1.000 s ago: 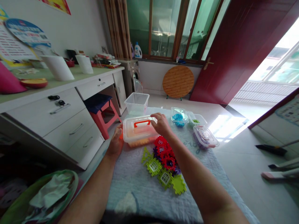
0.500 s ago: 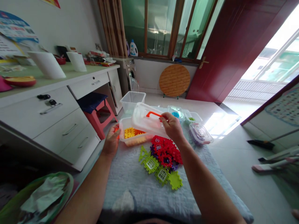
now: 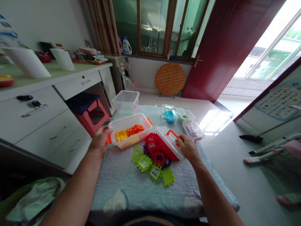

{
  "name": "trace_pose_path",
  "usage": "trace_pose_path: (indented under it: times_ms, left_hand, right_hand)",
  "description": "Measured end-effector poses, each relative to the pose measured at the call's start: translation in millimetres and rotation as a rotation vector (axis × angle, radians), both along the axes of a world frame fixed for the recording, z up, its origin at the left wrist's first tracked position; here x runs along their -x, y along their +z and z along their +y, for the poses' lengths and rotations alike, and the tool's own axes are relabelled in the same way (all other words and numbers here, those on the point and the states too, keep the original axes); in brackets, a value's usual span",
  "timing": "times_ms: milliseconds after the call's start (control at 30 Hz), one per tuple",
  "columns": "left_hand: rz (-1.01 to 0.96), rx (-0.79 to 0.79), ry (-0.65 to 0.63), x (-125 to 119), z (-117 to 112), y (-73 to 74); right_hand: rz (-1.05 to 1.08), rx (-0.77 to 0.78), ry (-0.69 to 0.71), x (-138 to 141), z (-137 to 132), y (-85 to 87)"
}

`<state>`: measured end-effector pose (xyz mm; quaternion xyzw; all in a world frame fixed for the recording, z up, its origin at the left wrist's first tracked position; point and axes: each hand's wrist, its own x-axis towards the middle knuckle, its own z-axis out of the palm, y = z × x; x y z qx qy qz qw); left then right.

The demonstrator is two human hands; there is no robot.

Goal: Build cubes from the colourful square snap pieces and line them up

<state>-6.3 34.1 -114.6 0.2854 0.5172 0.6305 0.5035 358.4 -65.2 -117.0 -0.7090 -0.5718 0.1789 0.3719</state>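
Note:
My left hand (image 3: 100, 141) grips the left end of a clear plastic box (image 3: 131, 142), at its orange clip. Inside lie yellow building pieces (image 3: 121, 135) and orange building pieces (image 3: 134, 130). My right hand (image 3: 188, 147) is closed on the orange handle (image 3: 172, 134) of the clear lid (image 3: 167, 142), which is off the box and tilted over the red building pieces (image 3: 154, 140). Green building pieces (image 3: 144, 162), two with white window inserts, lie on the cloth in front of the red heap. Some purple pieces show among the red ones.
An open clear bin (image 3: 126, 102) stands at the table's far left. Small clear containers sit far right, one with blue pieces (image 3: 169, 116), another with green bits (image 3: 185, 116), and a lidded one (image 3: 193, 130). A red stool (image 3: 98, 113) is beside the cloth-covered table (image 3: 131, 194).
My right hand has carried the lid from above the box to the right, over the red pieces. The box's contents now show fully. The camera view has shifted slightly.

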Motion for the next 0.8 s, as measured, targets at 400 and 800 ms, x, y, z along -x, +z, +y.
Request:
trace_pose_path:
  times_ms: [400,800]
  left_hand:
    - [-0.182,-0.002,0.11,5.5,-9.2,18.5]
    - [-0.161,-0.103,0.132,-2.0,-23.5,30.8]
  right_hand:
    - [0.105,0.122,0.172,62.6,-13.3,7.2]
    - [-0.078,-0.076,-0.009,8.8,4.4,6.2]
